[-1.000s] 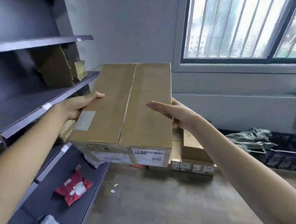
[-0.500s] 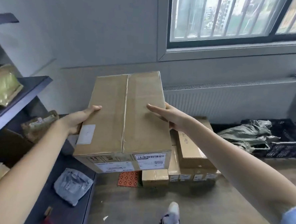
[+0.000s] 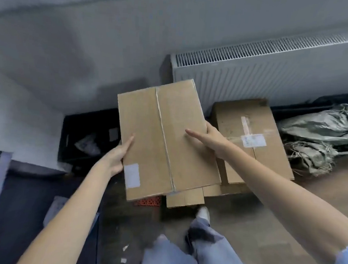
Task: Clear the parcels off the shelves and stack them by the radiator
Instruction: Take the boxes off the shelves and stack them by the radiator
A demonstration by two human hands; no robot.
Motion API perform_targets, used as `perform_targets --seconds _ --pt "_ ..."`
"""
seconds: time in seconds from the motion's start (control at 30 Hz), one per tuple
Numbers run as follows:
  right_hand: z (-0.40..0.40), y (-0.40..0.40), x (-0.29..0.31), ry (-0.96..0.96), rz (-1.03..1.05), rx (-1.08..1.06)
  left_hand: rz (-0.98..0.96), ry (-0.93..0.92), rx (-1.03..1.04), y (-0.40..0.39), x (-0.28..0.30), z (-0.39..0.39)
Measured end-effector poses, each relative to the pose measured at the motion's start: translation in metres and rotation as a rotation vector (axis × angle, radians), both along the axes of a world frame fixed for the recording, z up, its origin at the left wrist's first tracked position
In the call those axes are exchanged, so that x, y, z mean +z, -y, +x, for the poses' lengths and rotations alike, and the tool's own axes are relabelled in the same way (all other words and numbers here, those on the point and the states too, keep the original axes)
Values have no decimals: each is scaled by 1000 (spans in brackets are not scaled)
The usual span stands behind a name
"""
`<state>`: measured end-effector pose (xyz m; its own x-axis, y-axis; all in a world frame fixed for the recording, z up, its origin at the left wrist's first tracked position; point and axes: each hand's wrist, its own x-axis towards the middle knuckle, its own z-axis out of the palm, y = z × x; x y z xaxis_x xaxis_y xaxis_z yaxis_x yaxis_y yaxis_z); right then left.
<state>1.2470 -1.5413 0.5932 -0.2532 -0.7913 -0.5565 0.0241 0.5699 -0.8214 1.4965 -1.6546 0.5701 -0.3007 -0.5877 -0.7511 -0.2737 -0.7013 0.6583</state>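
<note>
I hold a long brown cardboard box (image 3: 164, 139) flat between both hands, above the floor in front of the white radiator (image 3: 264, 76). My left hand (image 3: 116, 155) presses its left edge, near a white label. My right hand (image 3: 209, 138) grips its right edge, fingers stretched over the top. Right of it, a second taped cardboard box (image 3: 256, 141) with a white label lies on top of the parcels by the radiator. Smaller boxes (image 3: 185, 198) stick out beneath the held box.
A black crate (image 3: 83, 136) stands on the floor at the left against the grey wall. Grey-green sacks (image 3: 321, 136) lie at the right on a dark crate. The dark shelf base (image 3: 22, 204) fills the lower left. My legs and a white shoe (image 3: 203, 213) are below.
The view has tilted down and moved closer to the radiator. The box in my hands has come lower, over the stacked parcels. The shelves and window have left the view.
</note>
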Motion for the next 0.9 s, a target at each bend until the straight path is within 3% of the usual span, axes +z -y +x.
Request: perform_targets --seconds 0.3,0.43,0.63,0.77,0.9 --pt "-78 53 -332 -124 237 -227 208 -16 -100 74 -350 -104" --pt "-110 78 -432 -136 239 -289 150 -31 -203 106 -449 -142" --pt "-156 112 -465 -334 141 -346 -1 18 -248 141 -494 -211" --pt "-136 128 -449 -378 125 -128 -35 7 -231 141 -480 -236" --pt "-106 107 -438 -402 224 -122 -2 27 -294 141 -458 -230"
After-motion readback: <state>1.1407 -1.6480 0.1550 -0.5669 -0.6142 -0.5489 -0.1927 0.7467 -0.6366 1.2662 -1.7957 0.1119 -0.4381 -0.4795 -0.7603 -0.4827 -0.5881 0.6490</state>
